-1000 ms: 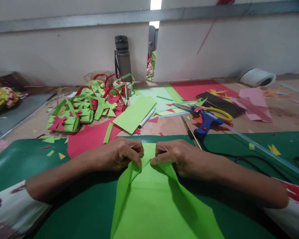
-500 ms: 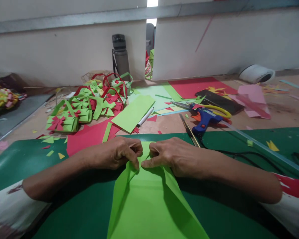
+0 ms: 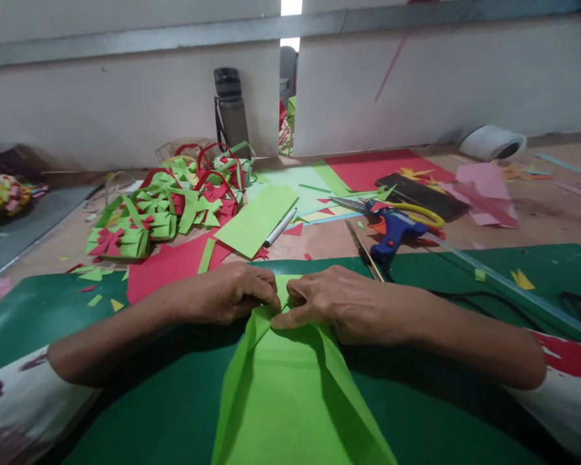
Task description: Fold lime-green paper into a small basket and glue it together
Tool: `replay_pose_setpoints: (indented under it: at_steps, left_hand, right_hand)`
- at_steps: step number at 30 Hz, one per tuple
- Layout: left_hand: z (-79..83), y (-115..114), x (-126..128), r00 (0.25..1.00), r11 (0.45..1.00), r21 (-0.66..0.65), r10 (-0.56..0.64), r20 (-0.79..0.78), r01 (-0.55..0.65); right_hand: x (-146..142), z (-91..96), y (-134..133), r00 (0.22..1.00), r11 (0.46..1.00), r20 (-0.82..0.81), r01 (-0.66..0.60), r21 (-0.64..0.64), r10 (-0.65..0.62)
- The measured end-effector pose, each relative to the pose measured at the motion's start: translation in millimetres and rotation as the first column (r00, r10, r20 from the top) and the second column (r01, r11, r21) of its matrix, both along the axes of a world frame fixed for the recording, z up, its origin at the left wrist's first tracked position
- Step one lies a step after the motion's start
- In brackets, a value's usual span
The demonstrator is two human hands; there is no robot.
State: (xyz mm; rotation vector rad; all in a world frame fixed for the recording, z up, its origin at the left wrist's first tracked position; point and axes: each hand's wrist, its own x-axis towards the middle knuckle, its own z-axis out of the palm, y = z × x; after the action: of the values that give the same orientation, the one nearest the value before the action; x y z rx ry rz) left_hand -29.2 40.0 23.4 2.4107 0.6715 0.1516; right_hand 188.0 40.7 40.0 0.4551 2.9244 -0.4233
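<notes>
A large sheet of bright green paper (image 3: 300, 394) lies in front of me, its two long sides folded up and its far end drawn inward. My left hand (image 3: 239, 292) is closed on the far left corner, fingers curled at the fold. Close beside it, my right hand (image 3: 329, 303) grips the far right part, its thumb pressed flat on the paper. The fingertips nearly meet at the middle, and they hide part of the folds. Under the paper is a dark green mat (image 3: 159, 400).
Small green and red paper baskets (image 3: 159, 206) cluster at the back left near a grey bottle (image 3: 232, 116). A white marker (image 3: 281, 227) rests by a green sheet. To the right are a blue glue gun (image 3: 392, 232), scissors (image 3: 426, 215), a craft knife (image 3: 365, 252) and a dark phone-like slab (image 3: 416, 196).
My left thumb has shifted up and in toward the right thumb, and its fingers have curled tighter over the fold. The paper's raised left side has moved slightly inward.
</notes>
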Motion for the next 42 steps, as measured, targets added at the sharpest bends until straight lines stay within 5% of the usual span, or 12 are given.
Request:
replay_pose_setpoints:
  at_steps: [7,12,18,21,29,36,42]
  left_hand:
    - [4.1,-4,0,0.998,1.000,0.018,0.008,-0.057,-0.007]
    - [2.7,-13,-1,0.989,0.989,-0.020,0.147,-0.012,-0.148]
    - [1.1,-25,4,0.945,0.945,-0.008,0.328,-0.020,-0.328]
    - [1.3,-26,7,0.928,0.927,-0.034,0.373,-0.011,-0.373]
    - [2.0,-27,4,0.904,0.905,0.003,0.426,-0.017,-0.426]
    - [2.8,-49,1,0.926,0.922,0.089,0.377,0.025,-0.378]
    - [4.2,-52,-3,0.881,0.877,-0.115,0.449,-0.148,-0.467]
  right_hand:
    - [2,1.9,2,0.999,0.999,-0.041,0.001,-0.048,-0.003]
    - [8,-1.7,9,0.994,0.988,-0.106,0.016,-0.153,-0.033]
    - [4,-6.5,16,0.914,0.885,-0.183,0.276,-0.375,-0.363]
    - [-3,-4.9,19,0.911,0.861,-0.134,0.310,-0.404,-0.391]
    - [-28,-3.6,22,0.935,0.833,0.051,0.337,-0.439,-0.352]
    - [-35,-3.7,19,0.911,0.826,0.054,0.395,-0.402,-0.410]
    - [-37,-1.3,17,0.913,0.869,0.056,0.403,-0.287,-0.405]
